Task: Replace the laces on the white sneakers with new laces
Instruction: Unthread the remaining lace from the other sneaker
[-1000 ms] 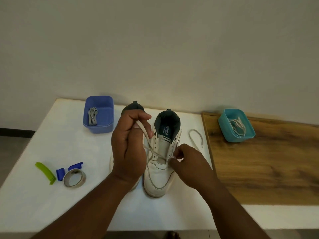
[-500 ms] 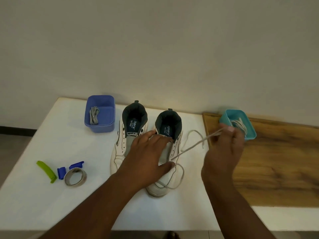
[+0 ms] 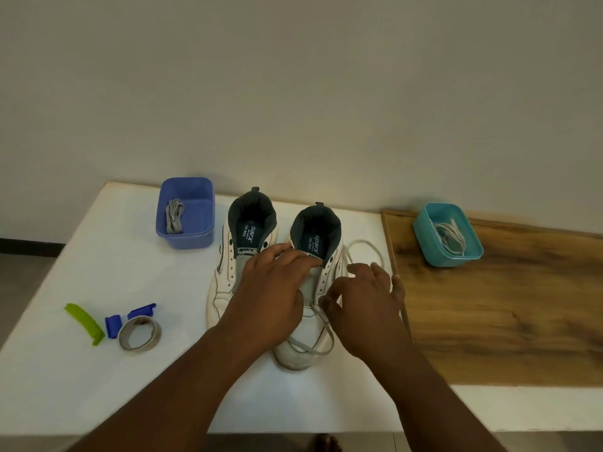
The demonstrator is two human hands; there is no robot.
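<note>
Back from the teal bin (image 3: 447, 236) to the right sneaker (image 3: 306, 327): right hand (image 3: 365, 305), fingers loosely curled at its eyelets, touching the old lace (image 3: 321, 340). Left hand (image 3: 274, 288) spread flat on its tongue, on white surface (image 3: 98, 386).

Right sneaker (image 3: 306, 347): tongue, lower eyelets and most of the upper are covered by the left hand (image 3: 270, 288) and right hand (image 3: 362, 305), so it cannot be told whether the white lace (image 3: 321, 334) is pinched by the right fingertips, which are blurred. Left sneaker (image 3: 228, 282): inner side and toe are hidden behind the left hand and forearm. Counter (image 3: 65, 370): near edge is masked by both forearms, which are cut off at the bottom edge; contents of the teal bin (image 3: 448, 234) are too small for a count.
</note>
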